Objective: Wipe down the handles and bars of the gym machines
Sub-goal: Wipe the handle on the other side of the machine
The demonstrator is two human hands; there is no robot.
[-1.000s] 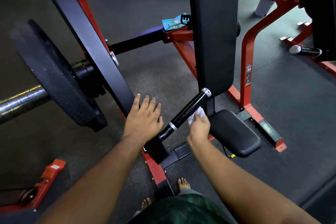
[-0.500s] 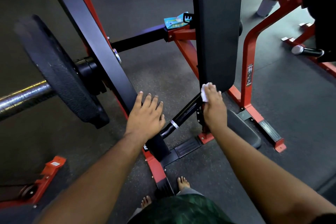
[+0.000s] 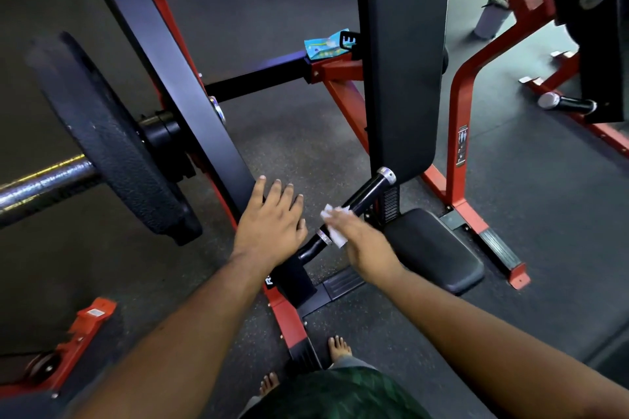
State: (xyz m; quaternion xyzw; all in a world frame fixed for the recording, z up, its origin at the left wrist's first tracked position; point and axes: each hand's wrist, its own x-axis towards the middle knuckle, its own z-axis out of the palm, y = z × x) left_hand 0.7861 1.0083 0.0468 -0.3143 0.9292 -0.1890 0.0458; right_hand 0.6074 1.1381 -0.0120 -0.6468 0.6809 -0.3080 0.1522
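The right hand [image 3: 360,241] curls its fingers [image 3: 342,219] around a small white wipe [image 3: 335,231] and presses it on the black round machine handle [image 3: 360,201], near the handle's middle. The left hand [image 3: 272,224] lies flat, fingers straight, on the big black slanted bar [image 3: 177,78] just beside the handle.

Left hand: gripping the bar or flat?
Flat. The left hand rests on the black bar, fingers straight, not curled.
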